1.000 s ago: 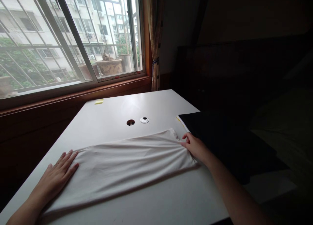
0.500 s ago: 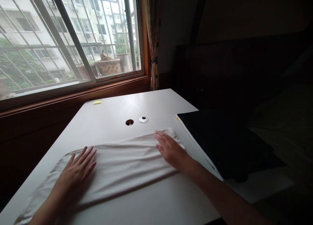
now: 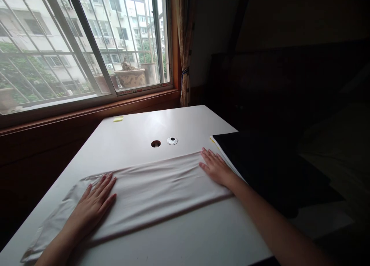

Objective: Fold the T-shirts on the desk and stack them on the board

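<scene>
A white cloth (image 3: 156, 189), folded into a long strip, lies slantwise across the white table (image 3: 185, 239). Shallow wrinkles run along its length; what kind of garment or cloth it is cannot be made out. Toward its left end, my left hand (image 3: 96, 198) rests flat on the fabric with fingers stretched out. My right hand (image 3: 216, 168) lies palm down with fingers spread over the cloth's right end, hiding part of that edge. Just beyond my right hand is a dark flat stack of cloth (image 3: 266, 169) with a white and yellow edge.
A round hole (image 3: 155, 144) and a white round cover (image 3: 172, 141) are set in the tabletop beyond the cloth. A yellow sticky note (image 3: 118, 119) is at the far left edge. Behind stand a barred window (image 3: 86, 46) and a tied curtain (image 3: 185, 54).
My right hand has slid rightward to the cloth's right end, and the wrinkles there look flatter. My left hand stays in nearly the same place. The view has shifted slightly.
</scene>
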